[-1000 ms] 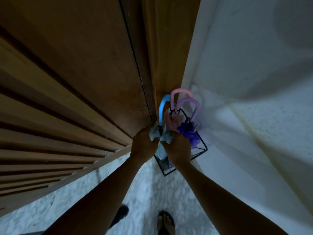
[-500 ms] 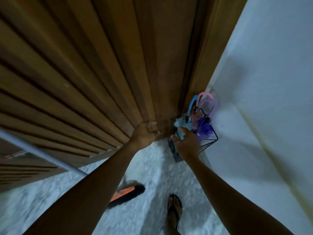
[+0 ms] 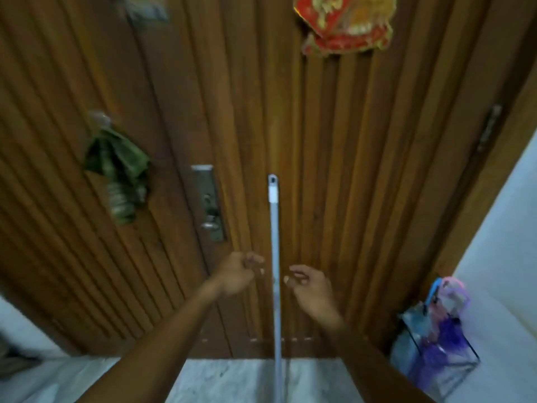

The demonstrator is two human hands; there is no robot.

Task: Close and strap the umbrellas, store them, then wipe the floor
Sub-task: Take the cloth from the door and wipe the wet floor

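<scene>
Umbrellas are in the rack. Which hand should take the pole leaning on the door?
Right hand, probably. Its thumb and fingers are spread toward the pole, just short of it. The left hand is about as near, but its fingers are curled in.

No legible text, red ornament (image 3: 345,27) lettering blurred

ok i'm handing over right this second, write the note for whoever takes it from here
Left hand: fingers curled, holds nothing, just left of the pole.
Right hand: loosely curved, empty, just right of the pole.
The pole leans upright on the door; its lower end is out of view.
Done: the umbrellas are closed and stand in the wire stand in the right corner. Straps too blurred to check.
Left: take the pole, probably the mop's, and wipe the floor.
</scene>
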